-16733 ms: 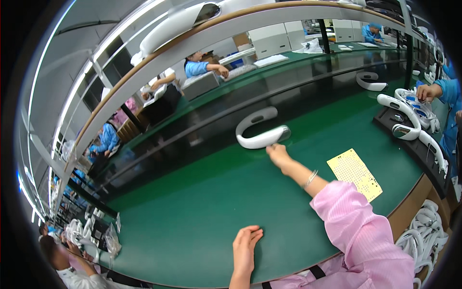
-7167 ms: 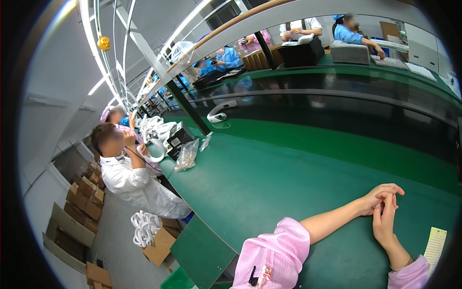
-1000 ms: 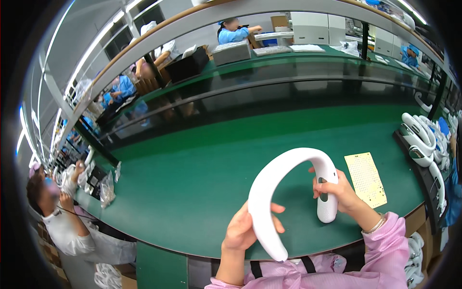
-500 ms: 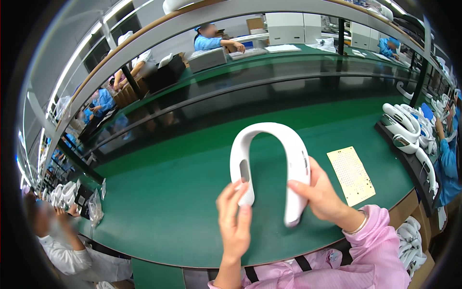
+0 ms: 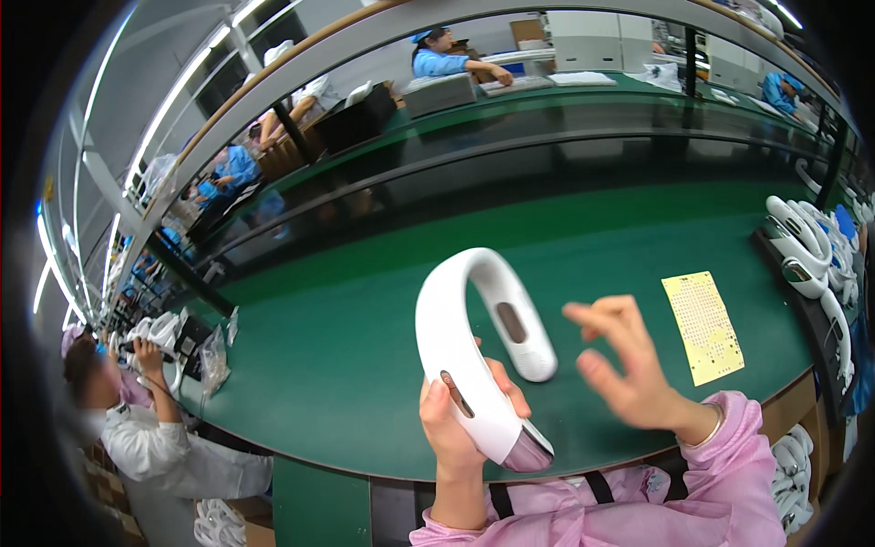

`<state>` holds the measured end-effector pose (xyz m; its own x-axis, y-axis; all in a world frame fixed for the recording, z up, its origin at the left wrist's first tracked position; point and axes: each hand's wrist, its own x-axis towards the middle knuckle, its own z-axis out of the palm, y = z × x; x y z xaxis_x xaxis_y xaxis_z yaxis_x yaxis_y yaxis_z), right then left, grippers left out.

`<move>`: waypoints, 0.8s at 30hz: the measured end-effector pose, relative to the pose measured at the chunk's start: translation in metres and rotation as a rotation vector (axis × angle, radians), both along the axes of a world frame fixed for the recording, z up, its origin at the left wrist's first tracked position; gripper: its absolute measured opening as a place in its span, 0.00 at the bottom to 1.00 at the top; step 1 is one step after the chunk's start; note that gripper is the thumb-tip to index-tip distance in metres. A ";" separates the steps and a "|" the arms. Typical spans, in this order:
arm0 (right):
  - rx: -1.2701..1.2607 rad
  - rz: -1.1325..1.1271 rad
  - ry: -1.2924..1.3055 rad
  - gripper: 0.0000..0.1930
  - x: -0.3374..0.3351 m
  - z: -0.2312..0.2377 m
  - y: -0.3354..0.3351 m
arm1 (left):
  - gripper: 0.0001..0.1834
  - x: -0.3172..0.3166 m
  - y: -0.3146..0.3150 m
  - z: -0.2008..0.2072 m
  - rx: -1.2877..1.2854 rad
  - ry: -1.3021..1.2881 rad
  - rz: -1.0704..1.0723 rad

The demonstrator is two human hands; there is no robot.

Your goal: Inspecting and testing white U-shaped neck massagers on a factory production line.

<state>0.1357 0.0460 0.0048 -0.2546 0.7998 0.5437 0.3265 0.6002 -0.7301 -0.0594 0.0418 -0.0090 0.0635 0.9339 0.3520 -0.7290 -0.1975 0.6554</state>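
Observation:
A white U-shaped neck fan (image 5: 447,337) is held tilted above the green table. My left hand (image 5: 456,428) is closed around its near arm, with the thumb beside a dark oval panel on the outer side. That arm ends in a shiny pinkish-grey cap. The fan's other arm, with a dark oval window on its inner face, points toward the right. My right hand (image 5: 624,369) hovers just to the right of the fan, apart from it. Its fingers are partly bent and spread, slightly blurred, with nothing in them.
A pale yellow perforated board (image 5: 704,326) lies right on the green table (image 5: 319,374). Beyond it, a black tray (image 5: 797,310) holds several white neck fans. A clear plastic bag (image 5: 215,360) lies at the left edge, near a seated co-worker (image 5: 150,438). A black conveyor (image 5: 547,169) runs behind.
The neck fan has been turned round and passed from my right hand's grip into my left. My right hand has let go and moved off to the right. The whole view has shifted.

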 end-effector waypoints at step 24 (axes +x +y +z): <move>-0.796 0.167 0.711 0.23 0.038 -0.057 0.048 | 0.22 0.001 0.040 -0.034 -0.212 -0.260 -0.255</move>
